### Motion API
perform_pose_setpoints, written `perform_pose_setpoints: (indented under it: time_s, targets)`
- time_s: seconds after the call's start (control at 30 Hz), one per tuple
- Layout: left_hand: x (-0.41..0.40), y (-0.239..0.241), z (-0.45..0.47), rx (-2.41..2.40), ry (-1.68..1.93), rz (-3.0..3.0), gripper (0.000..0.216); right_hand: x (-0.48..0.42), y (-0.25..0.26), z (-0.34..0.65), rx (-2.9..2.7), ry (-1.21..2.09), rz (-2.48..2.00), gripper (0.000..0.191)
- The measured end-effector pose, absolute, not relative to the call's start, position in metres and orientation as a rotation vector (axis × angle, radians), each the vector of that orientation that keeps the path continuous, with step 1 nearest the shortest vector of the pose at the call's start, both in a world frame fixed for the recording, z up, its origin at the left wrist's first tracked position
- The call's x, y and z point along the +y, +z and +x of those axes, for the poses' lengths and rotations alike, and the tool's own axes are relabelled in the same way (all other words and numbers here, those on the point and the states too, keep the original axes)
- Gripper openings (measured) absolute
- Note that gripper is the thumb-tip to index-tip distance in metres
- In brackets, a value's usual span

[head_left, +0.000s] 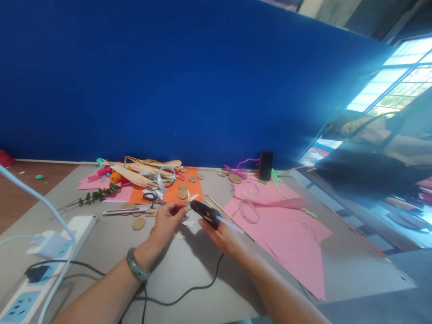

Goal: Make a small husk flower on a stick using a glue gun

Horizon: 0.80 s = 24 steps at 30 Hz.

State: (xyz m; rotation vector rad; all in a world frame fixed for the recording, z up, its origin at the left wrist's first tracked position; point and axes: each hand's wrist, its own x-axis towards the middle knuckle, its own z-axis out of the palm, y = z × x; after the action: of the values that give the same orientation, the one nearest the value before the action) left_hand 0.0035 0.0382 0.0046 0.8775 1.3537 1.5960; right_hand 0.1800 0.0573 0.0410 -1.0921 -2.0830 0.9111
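Observation:
My right hand (223, 235) is wrapped round a black hot glue gun (206, 213), with a translucent glue stick (232, 225) sticking out of its back end. The nozzle points left, close to the fingertips of my left hand (168, 220). Those fingers are pinched on a small piece of pale husk (191, 198), whose thin strips spread upward by the nozzle. Whether the nozzle touches it I cannot tell. A green bangle (137, 265) circles my left wrist.
Dried corn husks (138, 173) and wood slices (182, 194) lie on orange paper (195, 180). A utility knife (124, 211) sits left of my hand. Pink paper (286, 238) covers the right side; a phone (265, 165) leans behind. A power strip (81, 225) and black cable (189, 292) are nearer.

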Motion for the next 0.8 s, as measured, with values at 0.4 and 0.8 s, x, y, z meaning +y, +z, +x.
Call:
perform_pose_setpoints:
  time_s: [0.4, 0.8]
  targets:
    - [0.0369, 0.0121, 0.0027, 1.283, 1.549, 0.818, 0.022, 0.0585, 0.0381, 0.1812, -2.128, 0.856, -1.077, 0.018]
    - [0.0369, 0.011, 0.0038, 1.337, 1.554, 0.833, 0.019, 0.0596, 0.0375, 0.1805, -2.118, 0.865, -1.037, 0.018]
